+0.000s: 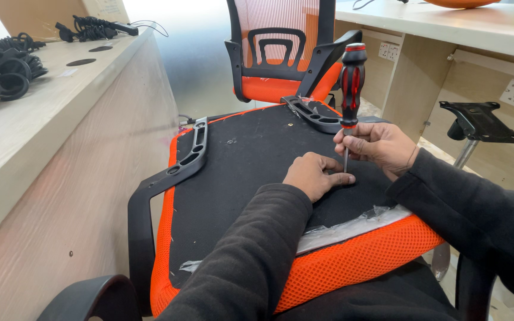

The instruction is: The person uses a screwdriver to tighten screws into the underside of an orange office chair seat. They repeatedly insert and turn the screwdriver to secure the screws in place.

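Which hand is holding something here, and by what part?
The right hand holds the upright screwdriver by its metal shaft, just below the red-and-black handle. The left hand holds nothing, fingertips resting by the tip.

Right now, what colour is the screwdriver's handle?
Black and red, with the screwdriver upright in the right hand; head view.

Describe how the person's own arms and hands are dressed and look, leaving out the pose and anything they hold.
Both arms wear long, dark charcoal sleeves of soft, sweatshirt-like fabric, plain and without markings. The left hand and right hand are bare, with no gloves or rings visible. A thin dark band circles the right wrist at the cuff.
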